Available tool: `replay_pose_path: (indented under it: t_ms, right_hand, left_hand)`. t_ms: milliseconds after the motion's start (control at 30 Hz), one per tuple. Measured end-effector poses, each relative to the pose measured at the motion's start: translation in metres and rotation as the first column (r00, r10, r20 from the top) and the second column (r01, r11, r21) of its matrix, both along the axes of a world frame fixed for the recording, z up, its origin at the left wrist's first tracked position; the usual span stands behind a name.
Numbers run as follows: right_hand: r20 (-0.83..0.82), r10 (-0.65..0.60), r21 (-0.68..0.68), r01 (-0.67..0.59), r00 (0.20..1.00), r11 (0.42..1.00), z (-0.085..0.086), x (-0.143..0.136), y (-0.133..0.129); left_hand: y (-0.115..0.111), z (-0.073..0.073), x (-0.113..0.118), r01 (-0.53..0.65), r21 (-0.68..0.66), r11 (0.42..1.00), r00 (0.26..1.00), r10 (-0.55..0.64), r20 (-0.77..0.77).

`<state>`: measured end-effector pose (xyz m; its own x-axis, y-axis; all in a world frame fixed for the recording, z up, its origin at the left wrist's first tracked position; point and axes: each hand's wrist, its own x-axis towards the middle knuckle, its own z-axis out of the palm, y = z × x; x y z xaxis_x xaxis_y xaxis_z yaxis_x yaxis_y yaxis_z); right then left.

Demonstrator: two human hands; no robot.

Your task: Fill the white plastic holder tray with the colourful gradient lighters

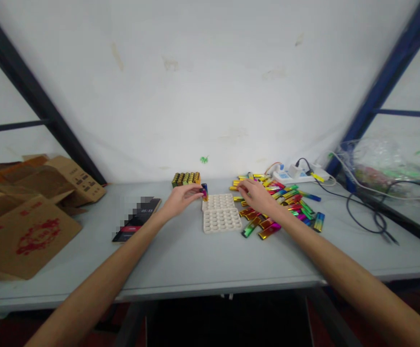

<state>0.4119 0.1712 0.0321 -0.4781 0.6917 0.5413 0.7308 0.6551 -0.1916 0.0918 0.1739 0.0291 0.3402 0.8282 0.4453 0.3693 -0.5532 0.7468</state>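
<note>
A shiny multicoloured lighter-like piece [204, 192] stands upright at the back left corner of a white tray [222, 220] with rows of round hollows. The fingers of my left hand [183, 198] are closed on that piece. To the right of the tray, my right hand [256, 195] reaches over a loose pile of shiny coloured pieces [293, 201]; its fingertips are near some yellow ones, and whether they grip one is too small to tell. Behind my left hand sits a block of upright pieces with dark tops [186, 179].
A phone [137, 219] lies on the grey table [181, 260] at the left, beside cardboard boxes [32, 231]. A power strip [296, 173], black cables [372, 217] and a clear plastic bag [379, 164] are at the right. A white wall stands behind.
</note>
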Motion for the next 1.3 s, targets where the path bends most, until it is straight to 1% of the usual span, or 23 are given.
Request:
replay_pose_path:
  t_ms: [167,267,367,467,567,633,700,800,867,933,967,1033,1067,1133,1200,1267,1300]
  right_hand:
    - [0.116,-0.133,-0.022,0.137,0.984,0.99,0.002,0.01,0.004]
    - [0.207,-0.214,-0.027,0.224,0.955,0.974,0.001,0.019,0.007]
    - [0.269,-0.236,-0.043,0.256,0.934,0.966,-0.002,0.025,0.011]
    - [0.294,-0.179,-0.07,0.208,0.939,0.976,-0.002,0.026,0.014]
    - [0.243,-0.052,-0.088,0.075,0.969,0.993,-0.001,0.024,0.013]
    - [0.202,0.021,-0.124,0.004,0.979,0.992,0.001,0.022,0.012]
    - [0.192,0.036,-0.178,-0.002,0.981,0.984,0.003,0.021,0.011]
    - [0.218,0.031,-0.253,0.026,0.975,0.967,0.004,0.021,0.011]
    - [0.227,0.033,-0.261,0.028,0.973,0.965,0.002,0.021,0.011]
    - [0.173,0.013,-0.225,0.027,0.985,0.974,0.0,0.02,0.01]
    - [0.112,-0.003,-0.205,0.026,0.994,0.978,0.0,0.019,0.01]
    - [-0.057,0.002,-0.212,-0.014,0.998,0.977,0.001,0.014,0.007]
    - [-0.149,0.027,-0.232,-0.061,0.988,0.971,0.002,0.012,0.005]
    - [-0.333,0.094,-0.272,-0.191,0.938,0.943,0.005,0.006,0.0]
    - [-0.484,0.14,-0.291,-0.309,0.864,0.905,0.009,-0.001,-0.005]
    - [-0.561,0.134,-0.317,-0.362,0.817,0.876,0.013,-0.007,-0.011]
    - [-0.572,0.123,-0.333,-0.367,0.811,0.869,0.014,-0.009,-0.013]
  left_hand:
    - [0.003,-0.009,0.005,-0.081,-0.048,0.996,0.994,0.085,0.073]
    - [0.0,-0.011,0.01,-0.122,-0.043,0.992,0.991,0.125,0.058]
    - [-0.003,-0.011,0.013,-0.135,-0.035,0.99,0.99,0.136,0.032]
    - [-0.004,-0.012,0.013,-0.152,-0.033,0.988,0.988,0.152,0.017]
    - [-0.006,-0.013,0.013,-0.149,-0.042,0.988,0.989,0.149,-0.003]
    - [-0.007,-0.012,0.014,-0.146,-0.04,0.988,0.989,0.145,-0.019]
    - [-0.009,-0.01,0.014,-0.178,0.0,0.984,0.983,0.177,-0.046]
    - [-0.014,-0.003,0.016,-0.259,0.102,0.96,0.958,0.269,-0.096]
    - [-0.018,0.001,0.017,-0.311,0.158,0.937,0.939,0.329,-0.104]
    - [-0.021,0.005,0.018,-0.356,0.207,0.911,0.92,0.38,-0.09]
    - [-0.023,0.007,0.018,-0.373,0.233,0.898,0.913,0.4,-0.079]
    - [-0.025,0.01,0.018,-0.389,0.282,0.877,0.906,0.42,-0.059]
    - [-0.026,0.011,0.019,-0.388,0.303,0.87,0.905,0.422,-0.054]
    - [-0.029,0.012,0.02,-0.383,0.336,0.861,0.904,0.424,-0.055]
    - [-0.031,0.013,0.021,-0.375,0.359,0.854,0.903,0.424,-0.065]
    - [-0.033,0.013,0.023,-0.362,0.378,0.852,0.904,0.419,-0.079]
    - [-0.034,0.013,0.023,-0.352,0.386,0.853,0.907,0.413,-0.087]
